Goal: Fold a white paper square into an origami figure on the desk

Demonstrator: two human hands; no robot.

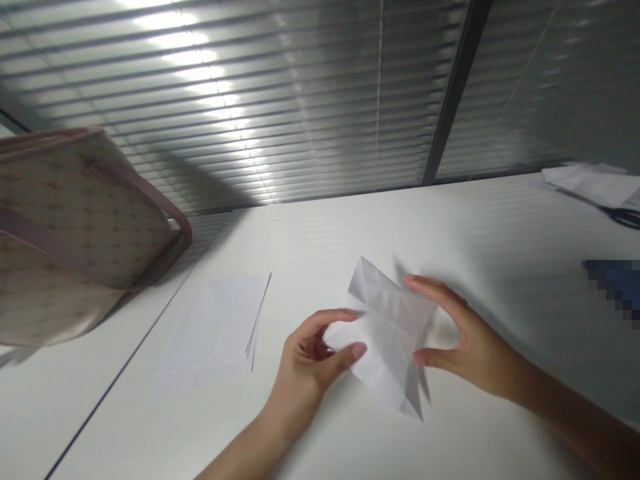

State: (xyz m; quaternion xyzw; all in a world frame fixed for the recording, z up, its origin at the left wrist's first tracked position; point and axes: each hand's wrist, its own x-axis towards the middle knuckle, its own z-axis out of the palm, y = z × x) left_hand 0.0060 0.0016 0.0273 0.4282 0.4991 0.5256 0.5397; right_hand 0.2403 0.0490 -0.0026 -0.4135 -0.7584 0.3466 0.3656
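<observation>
A folded sheet of white paper (393, 327), creased across its middle and with pointed corners, is held a little above the white table. My left hand (315, 363) is closed on its left part, thumb on the near face and the other fingers reaching behind it. At the paper's right edge is my right hand (463, 337), with thumb and forefinger curved apart and their tips against the upper and lower parts of that edge. The far side of the paper is hidden.
Flat white sheets (210, 333) lie on the table (320, 233) to the left. A patterned bag (85, 233) with pink handles stands beyond them. At the far right are more papers (593, 183), black-handled scissors (623, 215) and a dark blue, pixelated object (617, 283). Blinds (300, 100) line the back.
</observation>
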